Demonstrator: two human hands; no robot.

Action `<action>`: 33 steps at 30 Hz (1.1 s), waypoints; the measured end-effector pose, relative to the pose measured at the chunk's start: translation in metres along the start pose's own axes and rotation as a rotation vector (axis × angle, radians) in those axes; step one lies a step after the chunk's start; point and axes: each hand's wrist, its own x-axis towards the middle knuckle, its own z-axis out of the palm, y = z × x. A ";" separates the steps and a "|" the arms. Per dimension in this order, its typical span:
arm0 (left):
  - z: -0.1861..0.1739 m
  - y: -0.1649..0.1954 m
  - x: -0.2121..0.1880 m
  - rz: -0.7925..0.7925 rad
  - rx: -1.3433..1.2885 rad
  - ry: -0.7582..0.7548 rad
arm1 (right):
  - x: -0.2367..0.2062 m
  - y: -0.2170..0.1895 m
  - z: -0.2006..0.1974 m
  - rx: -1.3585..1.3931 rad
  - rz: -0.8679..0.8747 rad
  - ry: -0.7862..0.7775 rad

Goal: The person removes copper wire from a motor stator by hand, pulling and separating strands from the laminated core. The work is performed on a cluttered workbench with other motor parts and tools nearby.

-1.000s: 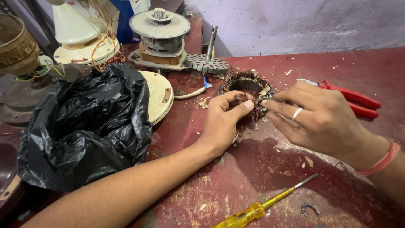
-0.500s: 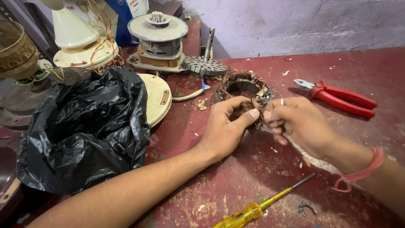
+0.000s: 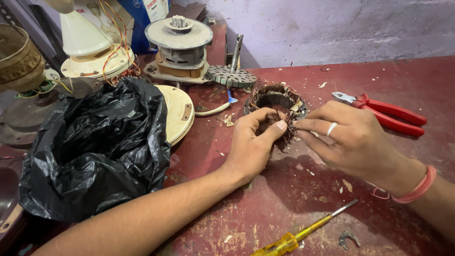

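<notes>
Left of the wound stator ring point(image 3: 276, 102) slumps a black plastic bag point(image 3: 95, 147), with a cream round cover point(image 3: 177, 111) between them. The left hand point(image 3: 251, 142) closes thumb and fingers on the ring's near edge and its loose copper wire, bracing it on the red table point(image 3: 294, 199). The right hand point(image 3: 350, 137), fingers pinched together, grips wire strands at that same edge. Pulling likely goes best in short tugs along the slot, ring held flat. Right of the ring lie red-handled pliers point(image 3: 384, 113); a yellow screwdriver point(image 3: 303, 232) lies nearer than the ring.
</notes>
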 end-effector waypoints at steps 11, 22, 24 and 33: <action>0.003 0.012 -0.003 -0.007 0.193 -0.023 | -0.002 -0.002 0.012 0.674 1.119 -0.161; 0.000 0.021 0.003 0.045 0.262 0.071 | 0.007 -0.012 0.002 0.078 0.333 0.022; 0.000 0.020 0.004 0.073 0.233 0.070 | 0.008 -0.013 0.002 0.038 0.282 0.014; -0.001 0.015 0.006 0.091 0.279 0.088 | 0.002 -0.015 0.012 0.376 0.674 -0.099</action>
